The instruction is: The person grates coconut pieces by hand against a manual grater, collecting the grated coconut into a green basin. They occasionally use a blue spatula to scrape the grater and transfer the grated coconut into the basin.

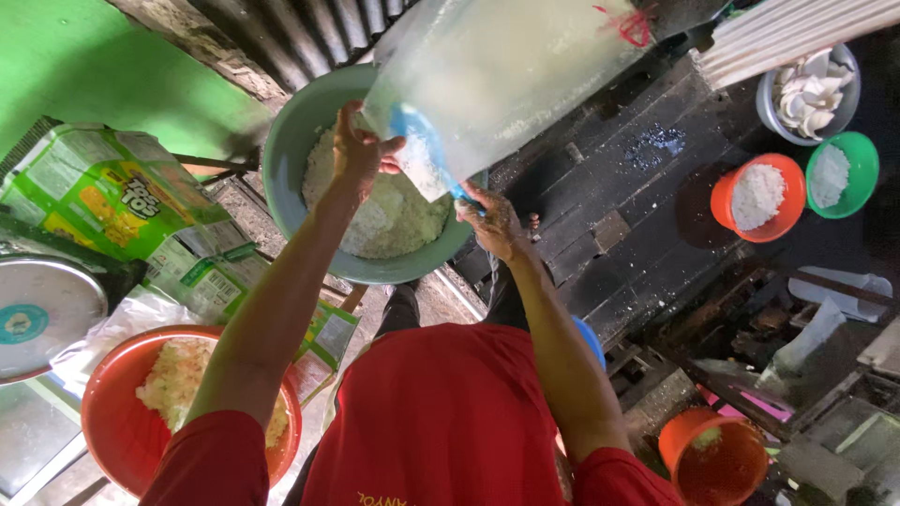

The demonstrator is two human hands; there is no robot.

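Note:
My left hand [361, 150] grips the open edge of a large clear plastic bag [525, 66], which has white grated food inside. My right hand [489, 220] holds a blue scoop [424, 155] loaded with the same white food, its head at the bag's mouth. Both hands work above a teal basin [286, 169] heaped with that white grated food. The bag hides the basin's far right rim. My red shirt fills the bottom of the view.
A red basin [112, 431] of yellowish grated food sits bottom left, beside a round scale [42, 309] and green cartons [103, 192]. On the dark slatted bench [619, 178] stand an orange bowl [722, 201], a green bowl [867, 159] and a grey bowl [767, 94]. An orange bucket [717, 464] is bottom right.

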